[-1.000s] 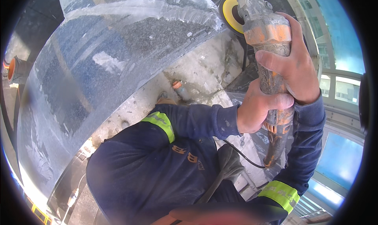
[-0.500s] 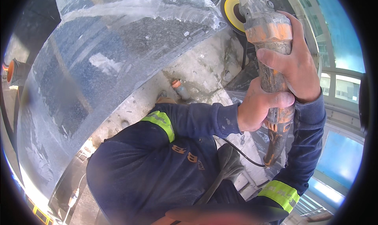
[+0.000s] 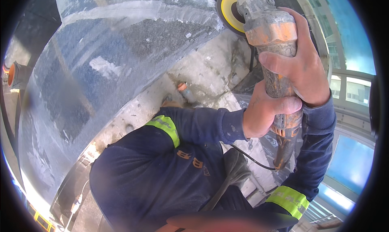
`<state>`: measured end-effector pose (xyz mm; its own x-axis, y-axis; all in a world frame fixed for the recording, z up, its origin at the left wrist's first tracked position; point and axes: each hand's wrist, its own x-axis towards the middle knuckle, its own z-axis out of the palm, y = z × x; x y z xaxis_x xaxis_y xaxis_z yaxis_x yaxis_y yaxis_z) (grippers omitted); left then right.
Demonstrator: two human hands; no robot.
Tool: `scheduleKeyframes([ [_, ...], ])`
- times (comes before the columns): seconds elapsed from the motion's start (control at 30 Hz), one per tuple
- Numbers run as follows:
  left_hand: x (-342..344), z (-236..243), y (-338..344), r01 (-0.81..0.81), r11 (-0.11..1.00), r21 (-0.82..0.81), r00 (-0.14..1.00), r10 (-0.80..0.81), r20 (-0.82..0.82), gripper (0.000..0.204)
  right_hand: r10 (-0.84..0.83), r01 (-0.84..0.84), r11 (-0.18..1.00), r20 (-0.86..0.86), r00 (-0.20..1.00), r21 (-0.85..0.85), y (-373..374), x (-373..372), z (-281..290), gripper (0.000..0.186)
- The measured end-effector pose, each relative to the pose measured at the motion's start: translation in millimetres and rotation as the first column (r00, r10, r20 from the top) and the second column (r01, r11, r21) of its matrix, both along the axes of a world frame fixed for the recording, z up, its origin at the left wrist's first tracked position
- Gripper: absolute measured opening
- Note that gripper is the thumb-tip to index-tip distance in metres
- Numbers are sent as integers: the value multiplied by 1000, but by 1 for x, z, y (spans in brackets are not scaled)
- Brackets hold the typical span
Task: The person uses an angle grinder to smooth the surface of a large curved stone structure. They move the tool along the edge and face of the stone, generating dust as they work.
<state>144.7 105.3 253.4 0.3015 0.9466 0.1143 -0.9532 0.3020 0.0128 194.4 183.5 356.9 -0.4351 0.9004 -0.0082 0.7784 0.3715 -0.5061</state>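
Note:
My right hand [image 3: 302,61] is wrapped around the front body of a dusty grey-and-orange angle grinder [image 3: 272,32], just behind its head. Further back, my left hand [image 3: 272,109] grips the same tool's body, thumb across it. The grinder's yellow-and-black disc [image 3: 231,13] is at the far end, beside the right tip of a large, curved grey panel [image 3: 133,65]. I cannot tell whether the disc touches the panel. A pale ridge [image 3: 137,9] with whitish, scuffed patches runs across the panel. From the grinder's tail, a black cord [image 3: 253,160] leads toward my body.
A small bottle with an orange cap [image 3: 185,92] lies on the dusty, stained floor [image 3: 208,65]. An orange-rimmed pipe end [image 3: 15,75] is at the far left. Blue glazed panels with metal framing [image 3: 351,159] stand along the right. A white cable [image 3: 75,207] hangs at lower left.
The grinder's head and disc have shifted left and slightly up, toward the panel's tip. Both hands have stayed on the tool, moving only a little with it.

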Motion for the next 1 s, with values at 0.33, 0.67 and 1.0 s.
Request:
scheduleKeyframes([
  [0.33, 1, 1, -8, -14, 1000, -16, 995, 15, 99, 43, -12, 12, 999, -2, 1000, -30, -9, -5, 1, 85],
  [0.67, 0, 0, -8, 20, 1000, 16, 1000, -20, 15, 50, 13, -13, 1000, -11, 1000, 17, -11, -5, -1, 83],
  [1.0, -3, 3, -8, 8, 1000, -26, 998, -6, 70, 39, 51, -51, 999, -8, 999, 18, -8, -7, -2, 84],
])
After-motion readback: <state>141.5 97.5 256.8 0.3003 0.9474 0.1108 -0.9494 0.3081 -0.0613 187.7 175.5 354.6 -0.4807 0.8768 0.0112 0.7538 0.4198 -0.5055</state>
